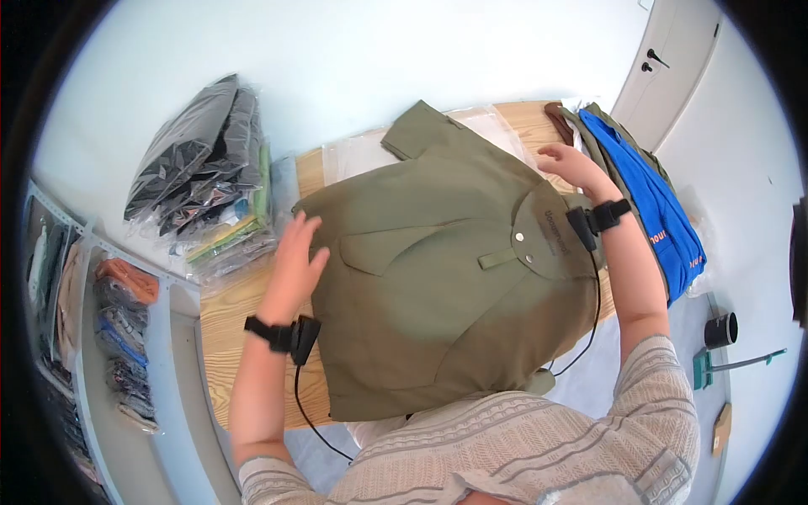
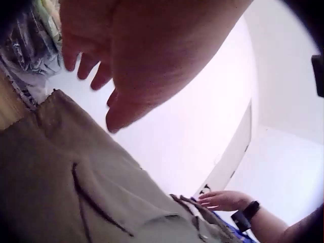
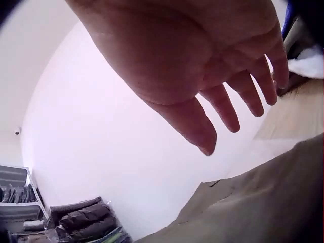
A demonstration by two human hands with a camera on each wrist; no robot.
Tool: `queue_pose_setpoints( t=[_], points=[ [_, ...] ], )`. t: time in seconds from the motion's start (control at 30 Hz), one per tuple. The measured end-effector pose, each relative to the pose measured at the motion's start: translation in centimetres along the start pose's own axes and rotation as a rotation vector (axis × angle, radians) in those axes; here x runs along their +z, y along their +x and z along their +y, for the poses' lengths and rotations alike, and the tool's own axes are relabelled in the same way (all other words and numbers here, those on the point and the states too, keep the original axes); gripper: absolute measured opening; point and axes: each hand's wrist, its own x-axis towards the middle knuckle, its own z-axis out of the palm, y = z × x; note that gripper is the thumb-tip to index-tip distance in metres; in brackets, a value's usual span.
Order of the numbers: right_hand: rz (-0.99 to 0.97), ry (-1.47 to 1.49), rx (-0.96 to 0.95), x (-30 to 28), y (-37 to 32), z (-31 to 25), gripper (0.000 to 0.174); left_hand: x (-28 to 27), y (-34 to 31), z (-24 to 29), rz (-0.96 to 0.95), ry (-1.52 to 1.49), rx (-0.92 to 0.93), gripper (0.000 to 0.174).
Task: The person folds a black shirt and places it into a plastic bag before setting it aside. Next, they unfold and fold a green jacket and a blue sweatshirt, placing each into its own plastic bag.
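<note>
Olive garment (image 1: 421,286) spread across middle of table (image 1: 236,337), collar end to the right, one sleeve pointing to far side, part of its near edge past the table edge; clear plastic sheet (image 1: 358,156) partly under it on far side. Left hand (image 1: 293,268) at garment's left edge, fingers loosely extended, holding nothing. Right hand (image 1: 581,170) raised near the collar at right, fingers relaxed, also holding nothing. Dark bagged clothes (image 1: 198,160) stacked far left, blue garment (image 1: 644,194) in the pile far right
</note>
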Motion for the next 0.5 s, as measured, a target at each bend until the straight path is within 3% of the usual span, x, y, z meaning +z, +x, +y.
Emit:
queue_pose_setpoints(
  t=[0.07,0.13,0.3,0.33,0.5],
  points=[
    [0.017,-0.106,0.053,-0.7,-1.9,2.5,0.063,-1.3,-3.2,1.3,-0.286,-0.088,-0.01,0.053],
    [-0.022,-0.141,0.084,-1.1,-3.1,4.8,0.064,-2.0,-6.3,2.4,-0.453,-0.145,-0.024,0.055],
    [-0.061,-0.194,0.173,-0.5,-4.2,6.8,0.061,-2.3,-10.5,4.7,-0.522,0.075,0.05,0.058],
    [-0.033,-0.219,0.124,-0.3,-3.8,7.4,0.049,-2.7,-10.9,5.7,-0.517,0.107,0.028,0.058],
    [0.023,-0.245,-0.021,0.0,-2.0,7.6,0.033,-3.8,-11.4,7.1,-0.595,0.062,-0.039,0.048]
  ],
)
